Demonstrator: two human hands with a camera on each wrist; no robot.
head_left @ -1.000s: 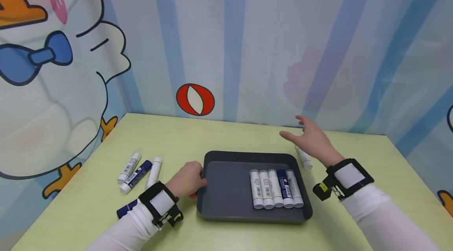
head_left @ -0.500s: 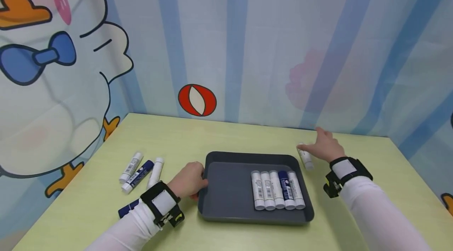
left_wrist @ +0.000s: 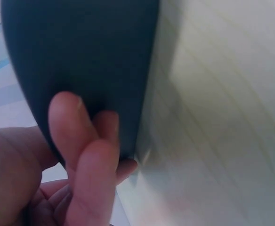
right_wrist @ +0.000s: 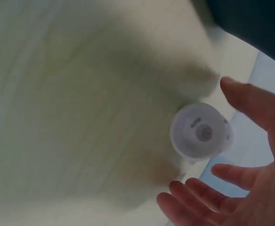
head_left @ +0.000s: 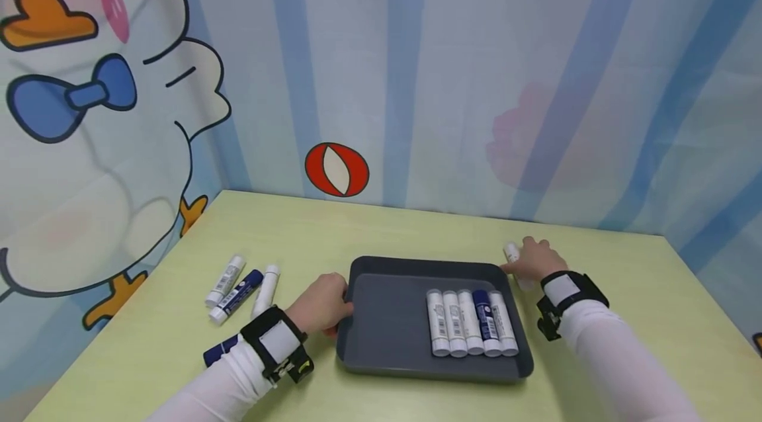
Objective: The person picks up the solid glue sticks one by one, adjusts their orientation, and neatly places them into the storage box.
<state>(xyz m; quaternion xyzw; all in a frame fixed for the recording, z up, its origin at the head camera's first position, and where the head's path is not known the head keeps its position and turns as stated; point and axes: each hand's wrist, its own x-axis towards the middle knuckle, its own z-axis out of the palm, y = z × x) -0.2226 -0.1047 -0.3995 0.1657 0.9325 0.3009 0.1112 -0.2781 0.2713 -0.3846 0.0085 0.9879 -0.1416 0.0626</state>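
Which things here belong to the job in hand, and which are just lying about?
Job, apparently:
tray, held by left hand
five tubes inside it
single tube by right hand
four loose tubes, likely, being alike

Incidental:
backdrop
wrist bands

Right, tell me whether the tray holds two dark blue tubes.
No, the tray holds one dark blue tube among four white tubes.

The tray (head_left: 387, 316) is seen as smooth, matt plastic. Smooth plastic is likewise seen in the tubes (head_left: 470, 323) towards its right edge. The counter (head_left: 417, 227) is marked with a faint wood-like grain; behind its back edge, lightly creased cloth (head_left: 452, 78) is hung.
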